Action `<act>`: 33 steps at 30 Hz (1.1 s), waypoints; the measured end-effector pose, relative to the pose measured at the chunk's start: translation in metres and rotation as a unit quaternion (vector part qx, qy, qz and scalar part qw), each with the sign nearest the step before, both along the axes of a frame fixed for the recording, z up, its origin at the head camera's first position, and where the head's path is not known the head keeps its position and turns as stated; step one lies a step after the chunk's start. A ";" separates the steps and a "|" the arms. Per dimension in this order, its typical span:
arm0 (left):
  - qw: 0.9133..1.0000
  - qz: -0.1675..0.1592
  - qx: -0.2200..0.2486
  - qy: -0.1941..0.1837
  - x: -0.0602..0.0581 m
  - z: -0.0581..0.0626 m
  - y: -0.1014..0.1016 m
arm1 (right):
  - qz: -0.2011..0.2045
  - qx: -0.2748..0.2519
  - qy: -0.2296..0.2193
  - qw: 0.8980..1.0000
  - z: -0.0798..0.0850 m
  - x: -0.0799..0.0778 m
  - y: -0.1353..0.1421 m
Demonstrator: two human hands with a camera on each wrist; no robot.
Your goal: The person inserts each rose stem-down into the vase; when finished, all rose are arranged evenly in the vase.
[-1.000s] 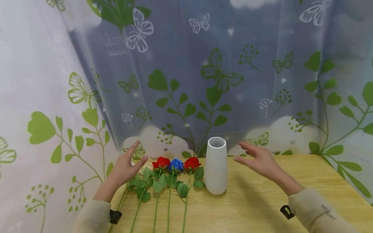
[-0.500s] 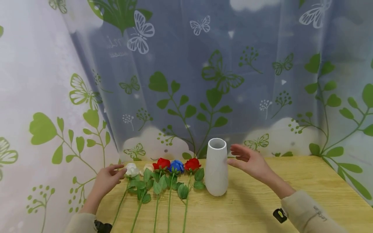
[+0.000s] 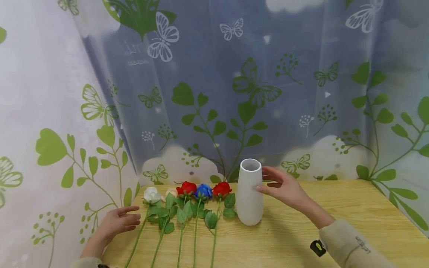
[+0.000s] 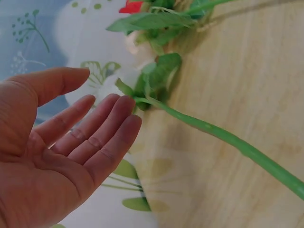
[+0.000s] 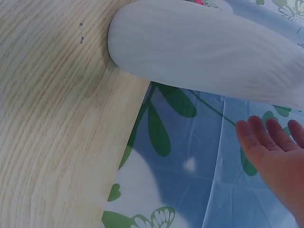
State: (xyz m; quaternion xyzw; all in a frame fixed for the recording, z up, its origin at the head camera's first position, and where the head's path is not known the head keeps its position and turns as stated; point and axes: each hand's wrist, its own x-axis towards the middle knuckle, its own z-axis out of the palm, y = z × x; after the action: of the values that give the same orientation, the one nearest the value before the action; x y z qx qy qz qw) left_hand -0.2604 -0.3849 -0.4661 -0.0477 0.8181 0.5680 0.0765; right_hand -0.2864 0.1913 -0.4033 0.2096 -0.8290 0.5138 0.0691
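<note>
Taking hold of the vase (image 3: 249,201) looks to be the step in hand, judging by your right hand (image 3: 287,190), poised at its right side with unclenched fingers. You have no firm grasp on it; the thumb overlaps the vase in the head view, but whether it touches, I cannot tell. The vase stands upright on the table (image 3: 352,201), just right of a red rose (image 3: 222,189). Your left hand (image 3: 115,223) is loose and grasps nothing, its fingertips near the stem (image 4: 228,137) of the white rose (image 3: 152,195); contact is unclear. The next move probably calls for curling your right fingers and thumb round the vase without tipping it.

Only the head view gives you the vase's mouth, along with the cream rose (image 3: 170,192), blue rose (image 3: 203,191) and other red rose (image 3: 186,188) in their row. The left wrist view lays out your left palm. The right wrist view shows backdrop (image 5: 190,137) between your right fingertips and the vase, but no thumb.
</note>
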 end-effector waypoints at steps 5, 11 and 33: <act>1.000 -0.006 0.006 -0.018 -0.001 -0.011 -0.006 | 0.001 -0.003 -0.006 1.000 -0.003 0.000 -0.003; 0.999 -0.012 0.017 -0.025 -0.002 -0.019 -0.009 | 0.009 -0.014 -0.008 1.000 -0.003 0.001 -0.005; 0.998 -0.014 -0.059 -0.003 -0.003 -0.042 -0.002 | 0.020 -0.030 -0.007 0.999 -0.007 -0.003 -0.011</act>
State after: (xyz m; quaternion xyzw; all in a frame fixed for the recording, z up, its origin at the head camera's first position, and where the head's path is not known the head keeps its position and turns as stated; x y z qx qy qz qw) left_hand -0.2633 -0.3868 -0.5085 -0.0428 0.8503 0.5178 0.0839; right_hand -0.2891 0.1800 -0.4101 0.2205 -0.8091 0.5416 0.0589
